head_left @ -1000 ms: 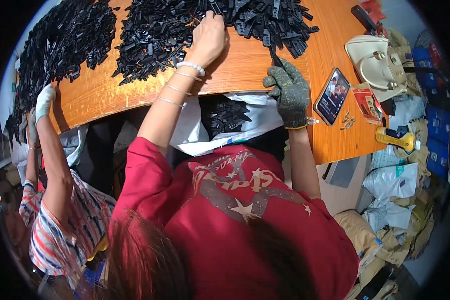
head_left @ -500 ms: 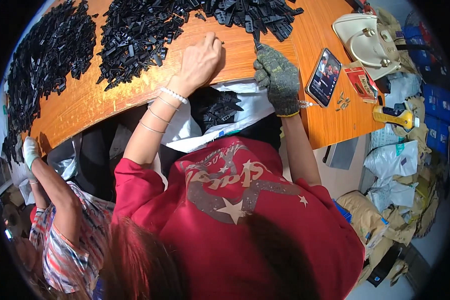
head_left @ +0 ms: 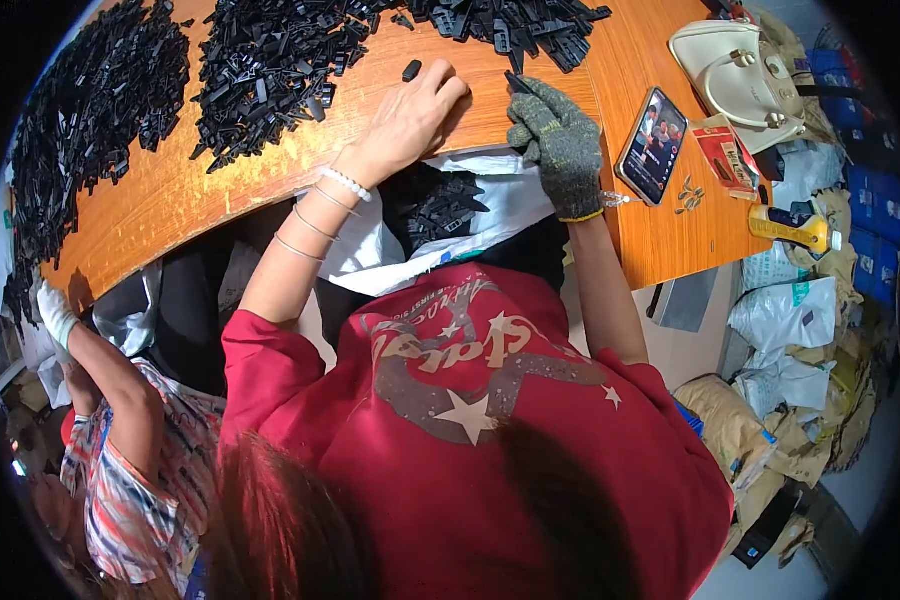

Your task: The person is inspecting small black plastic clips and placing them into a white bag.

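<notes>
Looking down on an orange wooden desk strewn with heaps of small black plastic pieces. Finding the bare left hand, with thin bracelets on its wrist, lying near the front edge of the desk, fingers bent and knuckles up. Cannot tell what, if anything, sits inside that grip. A second ago reaching higher, right at the foot of the heap; now drawn back toward the edge, with one lone black piece left lying just past the fingertips. Finding the right hand in a grey knitted glove close beside it, also nearer the edge than before, grip closed, and seemingly pinching a thin black piece at the fingertips. Just under the desk edge, between both arms, seeing an open white plastic bag already holding some black pieces. Judging from that, probably pulling pieces down from the heap toward the bag. Off to the right, noticing a phone with a lit screen, a cream handbag and a yellow cutter knife. Far left, spotting another person's white-gloved hand by the desk corner.
</notes>
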`<control>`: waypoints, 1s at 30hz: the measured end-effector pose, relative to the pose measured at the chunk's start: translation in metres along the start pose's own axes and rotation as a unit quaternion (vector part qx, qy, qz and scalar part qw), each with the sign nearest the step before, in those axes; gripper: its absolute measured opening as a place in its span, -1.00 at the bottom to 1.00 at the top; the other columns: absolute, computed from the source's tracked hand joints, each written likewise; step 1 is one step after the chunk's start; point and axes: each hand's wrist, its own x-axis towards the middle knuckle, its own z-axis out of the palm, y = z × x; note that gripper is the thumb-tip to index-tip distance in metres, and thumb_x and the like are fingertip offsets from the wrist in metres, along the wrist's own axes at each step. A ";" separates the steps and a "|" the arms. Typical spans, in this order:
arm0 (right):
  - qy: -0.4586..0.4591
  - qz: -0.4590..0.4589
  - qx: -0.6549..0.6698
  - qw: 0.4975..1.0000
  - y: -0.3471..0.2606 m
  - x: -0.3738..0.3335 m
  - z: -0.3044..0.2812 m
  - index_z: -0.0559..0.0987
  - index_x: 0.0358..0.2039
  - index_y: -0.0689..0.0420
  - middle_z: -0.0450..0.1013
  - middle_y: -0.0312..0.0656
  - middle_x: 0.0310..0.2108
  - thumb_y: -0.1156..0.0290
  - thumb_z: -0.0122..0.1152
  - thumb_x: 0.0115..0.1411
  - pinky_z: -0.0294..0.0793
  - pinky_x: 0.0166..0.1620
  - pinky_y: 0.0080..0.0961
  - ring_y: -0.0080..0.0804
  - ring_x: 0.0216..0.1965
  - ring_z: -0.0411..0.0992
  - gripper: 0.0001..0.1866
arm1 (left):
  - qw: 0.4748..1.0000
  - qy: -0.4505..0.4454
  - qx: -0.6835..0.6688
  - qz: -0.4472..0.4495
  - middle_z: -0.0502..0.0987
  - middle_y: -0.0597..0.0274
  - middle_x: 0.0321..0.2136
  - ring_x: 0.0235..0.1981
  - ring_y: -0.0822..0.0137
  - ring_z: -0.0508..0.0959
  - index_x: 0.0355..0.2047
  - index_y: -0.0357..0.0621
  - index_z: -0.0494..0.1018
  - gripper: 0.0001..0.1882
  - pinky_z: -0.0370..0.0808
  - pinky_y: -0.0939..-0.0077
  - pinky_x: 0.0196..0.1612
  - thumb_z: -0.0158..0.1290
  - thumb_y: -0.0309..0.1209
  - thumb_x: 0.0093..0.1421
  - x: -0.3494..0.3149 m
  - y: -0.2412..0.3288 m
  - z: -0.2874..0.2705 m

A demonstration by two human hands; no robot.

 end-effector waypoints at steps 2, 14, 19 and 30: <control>-0.003 0.000 0.007 1.000 0.002 0.001 -0.001 0.50 -0.03 0.25 0.54 -0.26 -0.31 0.36 0.16 0.17 0.42 -0.51 -0.75 -0.63 -0.42 0.49 -0.63 | 0.999 0.012 -0.042 -0.031 0.37 0.06 -0.33 -0.36 0.02 0.49 -0.28 -0.22 0.38 -0.85 0.44 0.26 -0.35 0.05 -0.49 0.12 0.001 0.000 0.002; -0.074 -0.132 -0.205 0.967 -0.001 0.002 -0.008 0.51 -0.06 0.30 0.52 -0.24 -0.33 0.40 0.12 0.18 0.34 -0.51 -0.78 -0.67 -0.50 0.43 -0.66 | 0.980 0.014 -0.160 -0.117 0.41 0.08 -0.33 -0.31 0.09 0.50 -0.30 -0.28 0.44 -0.85 0.43 0.34 -0.22 0.05 -0.56 0.08 -0.003 0.002 -0.002; -0.077 -0.244 -0.481 0.838 -0.014 0.002 -0.002 0.57 -0.13 0.23 0.54 -0.07 -0.26 0.32 0.23 0.10 0.48 -0.27 -0.54 -0.39 -0.35 0.52 -0.66 | 0.987 -0.023 -0.113 -0.114 0.42 0.07 -0.33 -0.32 0.10 0.50 -0.28 -0.26 0.46 -0.82 0.43 0.33 -0.22 0.10 -0.48 0.10 -0.005 -0.005 0.000; -0.164 -0.186 -0.577 0.778 -0.025 0.018 -0.005 0.60 -0.17 -0.02 0.50 -0.19 -0.14 0.16 0.17 0.09 0.44 -0.09 -0.33 -0.18 -0.14 0.45 -0.69 | 0.981 -0.024 -0.133 -0.140 0.41 0.09 -0.38 -0.37 0.11 0.50 -0.32 -0.25 0.46 -0.82 0.42 0.28 -0.28 0.12 -0.42 0.11 -0.006 0.001 0.000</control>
